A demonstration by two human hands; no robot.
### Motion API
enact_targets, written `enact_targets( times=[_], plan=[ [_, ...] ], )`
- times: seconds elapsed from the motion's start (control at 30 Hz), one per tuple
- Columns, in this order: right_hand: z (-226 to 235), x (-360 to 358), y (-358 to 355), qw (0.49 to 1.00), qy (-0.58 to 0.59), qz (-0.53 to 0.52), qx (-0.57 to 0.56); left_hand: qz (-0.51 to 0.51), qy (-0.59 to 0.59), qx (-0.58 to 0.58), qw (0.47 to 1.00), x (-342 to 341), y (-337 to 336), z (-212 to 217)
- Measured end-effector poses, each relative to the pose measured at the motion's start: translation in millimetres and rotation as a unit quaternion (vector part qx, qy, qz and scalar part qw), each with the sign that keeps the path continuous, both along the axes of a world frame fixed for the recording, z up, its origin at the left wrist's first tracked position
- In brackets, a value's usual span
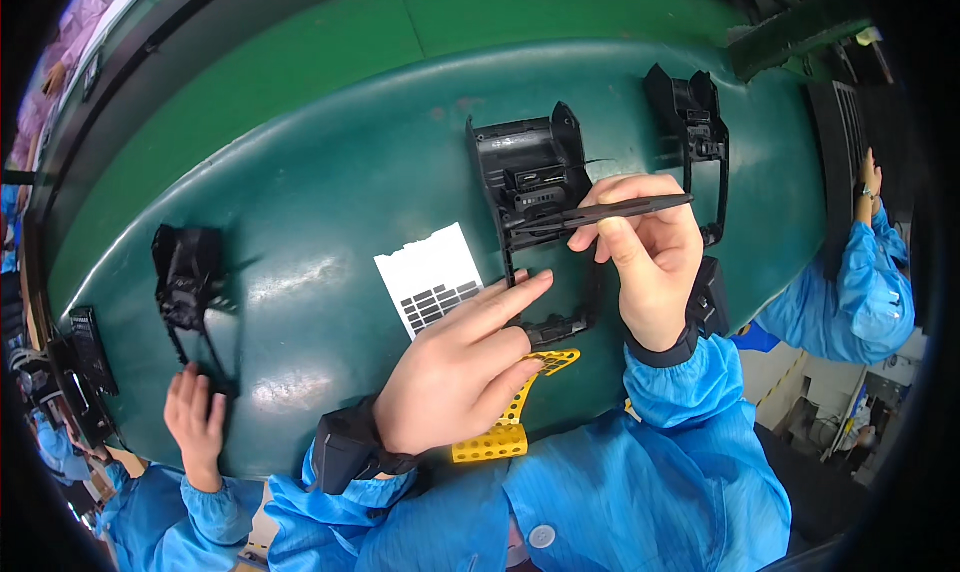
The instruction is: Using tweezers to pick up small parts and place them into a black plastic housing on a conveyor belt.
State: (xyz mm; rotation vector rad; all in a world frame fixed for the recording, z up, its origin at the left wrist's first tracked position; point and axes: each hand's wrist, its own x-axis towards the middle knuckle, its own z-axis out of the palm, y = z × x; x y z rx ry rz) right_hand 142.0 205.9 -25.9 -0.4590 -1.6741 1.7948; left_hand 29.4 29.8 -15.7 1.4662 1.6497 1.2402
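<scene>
A black plastic frame part [535, 162] lies on the green table in front of me. My right hand [650, 252] pinches a pair of black tweezers [630, 208], whose tips reach left into the middle of the frame. With fingers stretched out, my left hand [465, 357] rests against the frame's lower left side, its index finger lying over the edge. Just left of the frame is a white sheet with small black stickers [430, 277]. Partly under my left hand lies a yellow strip with black dots [492, 444].
A similar black frame [690, 112] stands to the right, another [187, 272] to the left, near a co-worker's hand [197, 422]. A second co-worker's sleeve [850, 302] shows at the right. A green bar [800, 32] crosses the table's far right edge.
</scene>
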Motion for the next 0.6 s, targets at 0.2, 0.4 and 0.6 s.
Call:
enact_targets(
  times=[0.2, 0.4, 0.6],
  plan=[
    [-0.2, 0.1, 0.6, 1.000, 0.012, 0.006, 0.008, 0.000, 0.001, -0.001, 1.000, 0.4, 0.1, 0.7],
    [-0.6, 0.9, 1.3, 1.000, 0.013, 0.012, 0.005, 0.000, 0.006, 0.003, 1.000, -0.4, 0.3, 0.1],
    [0.2, 0.2, 1.0, 1.000, 0.013, 0.016, 0.012, 0.000, 0.002, 0.001, 1.000, -0.8, -0.1, -0.9]
  ],
)
